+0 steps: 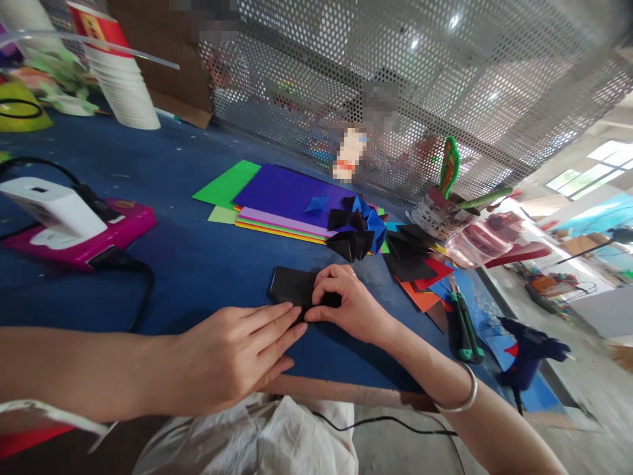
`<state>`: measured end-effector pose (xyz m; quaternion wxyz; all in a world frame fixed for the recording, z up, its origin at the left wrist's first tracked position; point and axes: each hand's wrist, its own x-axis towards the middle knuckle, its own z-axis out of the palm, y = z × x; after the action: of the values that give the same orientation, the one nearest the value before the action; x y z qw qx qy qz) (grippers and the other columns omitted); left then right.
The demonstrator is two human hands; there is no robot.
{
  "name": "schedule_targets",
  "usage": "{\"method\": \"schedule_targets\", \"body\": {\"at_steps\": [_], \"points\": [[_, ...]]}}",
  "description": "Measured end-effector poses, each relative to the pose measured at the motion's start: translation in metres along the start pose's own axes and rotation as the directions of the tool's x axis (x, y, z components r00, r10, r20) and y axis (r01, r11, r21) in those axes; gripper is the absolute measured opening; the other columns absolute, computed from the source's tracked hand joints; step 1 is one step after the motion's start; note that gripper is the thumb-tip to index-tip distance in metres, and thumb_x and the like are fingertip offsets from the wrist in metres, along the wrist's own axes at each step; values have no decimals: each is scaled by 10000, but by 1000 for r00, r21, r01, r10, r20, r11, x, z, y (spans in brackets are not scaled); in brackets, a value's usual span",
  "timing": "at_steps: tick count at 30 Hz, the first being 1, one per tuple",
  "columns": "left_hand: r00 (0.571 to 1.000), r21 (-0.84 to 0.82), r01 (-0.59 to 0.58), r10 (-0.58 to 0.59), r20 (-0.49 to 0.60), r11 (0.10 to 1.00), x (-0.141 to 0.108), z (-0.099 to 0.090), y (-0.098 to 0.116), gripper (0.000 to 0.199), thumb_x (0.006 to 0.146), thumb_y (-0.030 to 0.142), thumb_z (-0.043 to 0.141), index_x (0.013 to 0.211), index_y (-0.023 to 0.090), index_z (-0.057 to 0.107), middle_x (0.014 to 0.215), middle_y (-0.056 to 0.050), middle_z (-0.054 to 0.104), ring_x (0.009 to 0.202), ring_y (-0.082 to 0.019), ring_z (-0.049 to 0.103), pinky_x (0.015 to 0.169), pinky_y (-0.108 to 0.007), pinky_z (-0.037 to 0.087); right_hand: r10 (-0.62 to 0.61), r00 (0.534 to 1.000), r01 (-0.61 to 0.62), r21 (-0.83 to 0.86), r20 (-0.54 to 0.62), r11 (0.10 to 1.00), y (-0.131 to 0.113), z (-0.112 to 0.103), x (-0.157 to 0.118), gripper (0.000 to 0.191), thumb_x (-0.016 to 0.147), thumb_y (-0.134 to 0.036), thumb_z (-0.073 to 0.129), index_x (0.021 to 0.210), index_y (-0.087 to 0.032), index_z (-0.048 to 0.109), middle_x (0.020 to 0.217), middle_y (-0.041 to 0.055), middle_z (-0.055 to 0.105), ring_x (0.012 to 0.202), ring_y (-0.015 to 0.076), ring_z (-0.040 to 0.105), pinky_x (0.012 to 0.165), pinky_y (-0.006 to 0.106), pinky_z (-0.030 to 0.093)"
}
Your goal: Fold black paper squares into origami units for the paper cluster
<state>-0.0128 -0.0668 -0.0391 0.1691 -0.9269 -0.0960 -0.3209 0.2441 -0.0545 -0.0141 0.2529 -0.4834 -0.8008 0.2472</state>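
L hand (240, 346) open, fingers on matte-black rectangular paper (287, 284), R hand (359, 307) pinching its edge; prob. mid-fold, needs edges aligned w/ firm pressure.

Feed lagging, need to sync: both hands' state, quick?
Left hand: fairly flat, fingertips pressing the black paper.
Right hand: curled, thumb and fingers at the paper's right side.

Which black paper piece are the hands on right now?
The black rectangle nearest the table's front edge, with the left hand and right hand on it. The black folded pieces by the purple sheet and the black pieces to their right lie untouched.
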Motion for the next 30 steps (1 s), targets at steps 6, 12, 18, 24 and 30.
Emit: {"method": "schedule_targets", "body": {"at_steps": [6,12,18,24,30], "points": [[998,21,-44,44,34,999,-7,5,2,339,1115,237,568,1265,73,824,1252,-158,871,1191,-279,823,1050,-377,689,-8,1000,8,23,-11,1000,2,4,1,287,827,-278,1017,762,-213,744,1023,25,720,1097,229,665,1016,385,493],[997,8,-47,47,56,999,-7,2,-2,326,1090,218,591,1298,88,806,1281,-143,865,1178,-271,827,993,-350,701,5,1000,-5,1,-28,1000,1,6,0,289,883,-333,978,763,-222,739,1015,25,722,1084,232,662,1017,397,485],[997,-7,-39,39,60,999,-1,-1,-3,380,1134,188,477,1278,90,814,1258,-141,872,1149,-266,843,933,-346,717,21,1000,-21,-26,-21,999,-2,8,1,288,894,-335,972,769,-220,739,1005,24,720,1068,228,655,988,395,475],[999,-5,-44,44,15,999,6,-2,-3,459,1173,172,388,1168,94,840,1181,-99,894,1077,-243,860,919,-329,715,33,999,-33,-64,2,997,-8,6,0,285,906,-309,961,803,-213,714,1026,30,710,1082,242,626,972,408,462],[1000,-35,-7,8,21,999,1,-2,-1,404,1159,198,445,1217,93,830,1210,-120,885,1121,-262,848,931,-346,712,25,1000,-25,-74,7,997,-9,5,-2,303,934,-302,934,810,-214,672,1039,30,711,1067,242,617,961,410,461]]}}
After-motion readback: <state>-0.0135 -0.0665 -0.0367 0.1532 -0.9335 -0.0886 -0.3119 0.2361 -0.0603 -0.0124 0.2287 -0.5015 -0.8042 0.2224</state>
